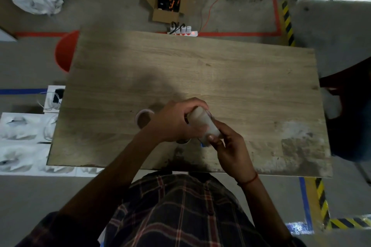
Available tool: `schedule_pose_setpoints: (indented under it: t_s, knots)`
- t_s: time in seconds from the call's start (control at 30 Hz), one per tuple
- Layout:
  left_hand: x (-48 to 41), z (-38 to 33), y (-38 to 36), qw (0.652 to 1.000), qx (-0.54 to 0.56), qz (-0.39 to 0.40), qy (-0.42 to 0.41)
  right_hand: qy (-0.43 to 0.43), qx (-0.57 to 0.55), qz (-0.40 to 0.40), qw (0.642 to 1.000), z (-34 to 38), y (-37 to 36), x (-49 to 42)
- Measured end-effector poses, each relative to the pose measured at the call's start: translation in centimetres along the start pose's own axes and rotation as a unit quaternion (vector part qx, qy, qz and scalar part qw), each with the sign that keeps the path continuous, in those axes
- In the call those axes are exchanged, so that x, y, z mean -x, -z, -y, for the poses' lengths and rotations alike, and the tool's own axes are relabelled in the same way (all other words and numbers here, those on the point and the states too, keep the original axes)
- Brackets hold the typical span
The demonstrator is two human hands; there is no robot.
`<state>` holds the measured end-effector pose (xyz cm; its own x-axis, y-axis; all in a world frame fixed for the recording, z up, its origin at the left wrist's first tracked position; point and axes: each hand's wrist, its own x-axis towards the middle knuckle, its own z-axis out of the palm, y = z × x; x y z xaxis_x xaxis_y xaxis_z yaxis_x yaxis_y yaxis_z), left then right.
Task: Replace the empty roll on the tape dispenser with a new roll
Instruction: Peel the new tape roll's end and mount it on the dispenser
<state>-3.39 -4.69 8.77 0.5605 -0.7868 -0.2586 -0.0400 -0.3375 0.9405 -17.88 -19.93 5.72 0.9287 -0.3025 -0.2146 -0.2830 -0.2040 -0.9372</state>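
Dispenser [204, 124] is held at lower centre, left hand [176, 121] curled over its top, right hand [230, 146] pinching its base. Roll [143, 119] is laid on the table [200, 66] just left.

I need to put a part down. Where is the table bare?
The far half of the table, toward the power strip, is bare, as is the right side past the right hand. Crowded front middle: left hand, dispenser and tape roll close together.
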Motion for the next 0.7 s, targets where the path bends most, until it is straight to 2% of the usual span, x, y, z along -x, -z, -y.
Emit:
schedule_pose_setpoints:
  t_s: [0.13, 0.3, 0.53, 0.7]
  knots:
    - [-0.2, 0.5, 0.2, 1.0, 0.003, -0.014, -0.003, 0.017, 0.036, 0.006, 0.999, 0.2, -0.1, -0.1]
    - [-0.5, 1.2, 0.4, 0.999, 0.021, -0.031, -0.017, 0.026, 0.025, 0.016, 0.999, 0.4, -0.1, -0.2]
    - [-0.5, 1.2, 0.4, 1.0, 0.027, 0.001, 0.012, 0.049, 0.058, 0.01, 0.997, 0.7, -0.2, -0.3]
    - [-0.5, 1.4, 0.4, 0.999, 0.03, -0.04, 0.002, 0.047, 0.058, 0.011, 0.997, 1.1, -0.3, -0.1]
